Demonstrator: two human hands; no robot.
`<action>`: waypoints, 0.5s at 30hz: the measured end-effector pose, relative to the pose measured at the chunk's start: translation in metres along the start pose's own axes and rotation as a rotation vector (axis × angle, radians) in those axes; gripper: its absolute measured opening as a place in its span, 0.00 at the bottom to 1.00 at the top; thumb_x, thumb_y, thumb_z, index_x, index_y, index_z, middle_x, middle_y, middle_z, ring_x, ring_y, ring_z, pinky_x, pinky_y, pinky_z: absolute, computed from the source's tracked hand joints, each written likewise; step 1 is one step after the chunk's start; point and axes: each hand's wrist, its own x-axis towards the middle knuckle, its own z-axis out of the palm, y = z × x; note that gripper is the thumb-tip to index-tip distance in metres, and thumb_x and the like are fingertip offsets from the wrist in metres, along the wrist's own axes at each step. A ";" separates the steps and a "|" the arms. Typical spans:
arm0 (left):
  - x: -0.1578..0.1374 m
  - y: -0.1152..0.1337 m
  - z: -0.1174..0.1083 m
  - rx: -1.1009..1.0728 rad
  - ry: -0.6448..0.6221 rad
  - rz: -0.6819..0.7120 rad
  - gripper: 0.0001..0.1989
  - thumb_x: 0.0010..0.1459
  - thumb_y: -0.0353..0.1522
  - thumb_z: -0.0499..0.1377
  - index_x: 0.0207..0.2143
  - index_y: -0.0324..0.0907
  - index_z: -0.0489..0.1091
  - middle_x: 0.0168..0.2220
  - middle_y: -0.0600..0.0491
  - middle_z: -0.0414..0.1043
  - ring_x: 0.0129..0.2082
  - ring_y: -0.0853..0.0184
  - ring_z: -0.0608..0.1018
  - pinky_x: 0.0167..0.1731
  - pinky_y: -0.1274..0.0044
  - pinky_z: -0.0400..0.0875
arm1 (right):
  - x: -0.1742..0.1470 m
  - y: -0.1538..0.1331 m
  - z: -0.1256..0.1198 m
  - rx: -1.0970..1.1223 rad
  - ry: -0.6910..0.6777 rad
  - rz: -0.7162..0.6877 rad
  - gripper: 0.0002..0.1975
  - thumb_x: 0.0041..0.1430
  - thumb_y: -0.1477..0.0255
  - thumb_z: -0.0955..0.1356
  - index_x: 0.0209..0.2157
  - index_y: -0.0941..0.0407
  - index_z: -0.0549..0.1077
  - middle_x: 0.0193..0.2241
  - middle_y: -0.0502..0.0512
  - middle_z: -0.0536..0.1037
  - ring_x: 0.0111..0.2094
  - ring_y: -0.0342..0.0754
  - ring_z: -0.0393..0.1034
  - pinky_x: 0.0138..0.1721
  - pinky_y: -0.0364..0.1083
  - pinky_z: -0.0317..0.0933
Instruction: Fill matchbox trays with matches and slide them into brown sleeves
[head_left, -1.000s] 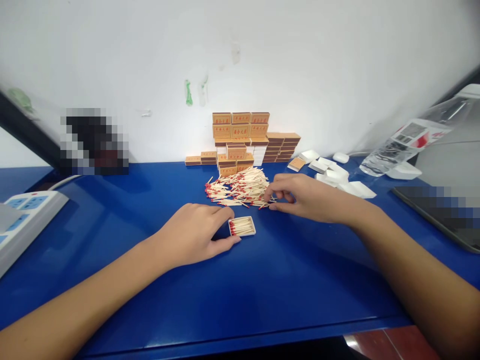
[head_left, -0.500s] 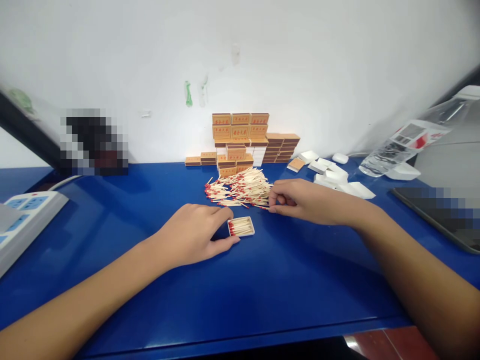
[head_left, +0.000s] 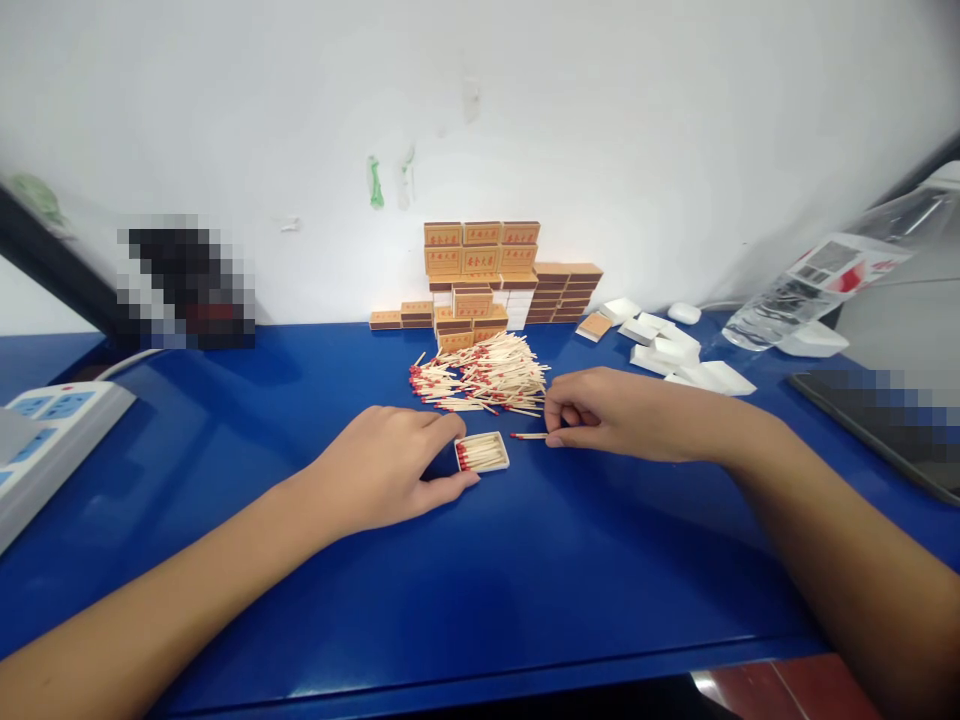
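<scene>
My left hand point(head_left: 397, 462) rests on the blue table, thumb and fingers gripping the left end of a small white matchbox tray point(head_left: 508, 462). Red-headed matches lie side by side in that tray, heads to the left. Between thumb and fingertips, my right hand point(head_left: 596, 408) pinches a single match point(head_left: 529, 436), its red head pointing left toward the tray, a short gap apart from it. Just beyond both hands spreads a loose pile of matches point(head_left: 495, 375).
Stacked matchboxes point(head_left: 480, 262) stand against the wall behind the pile. Several white trays point(head_left: 671, 350) lie to the right, near a leaning water bottle point(head_left: 814, 285) and a dark flat device point(head_left: 877, 425). At the left sits a power strip point(head_left: 67, 420).
My right hand has drawn back from the pile's edge toward me, with one match now in its pinch. The left hand and the tray have stayed in place.
</scene>
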 end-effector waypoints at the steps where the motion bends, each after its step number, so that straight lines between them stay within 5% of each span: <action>1: 0.000 0.000 0.000 -0.001 0.000 -0.001 0.17 0.67 0.46 0.59 0.47 0.43 0.74 0.30 0.55 0.76 0.26 0.64 0.76 0.26 0.74 0.59 | -0.001 0.001 0.000 -0.001 -0.007 0.010 0.08 0.64 0.65 0.69 0.34 0.53 0.77 0.34 0.54 0.78 0.30 0.47 0.69 0.29 0.46 0.58; 15: -0.001 0.000 0.000 0.015 0.004 0.001 0.17 0.67 0.46 0.59 0.47 0.43 0.74 0.29 0.55 0.76 0.26 0.65 0.77 0.26 0.74 0.60 | 0.001 -0.004 0.003 -0.011 0.034 -0.038 0.08 0.66 0.64 0.69 0.35 0.53 0.75 0.33 0.52 0.77 0.30 0.46 0.67 0.29 0.46 0.56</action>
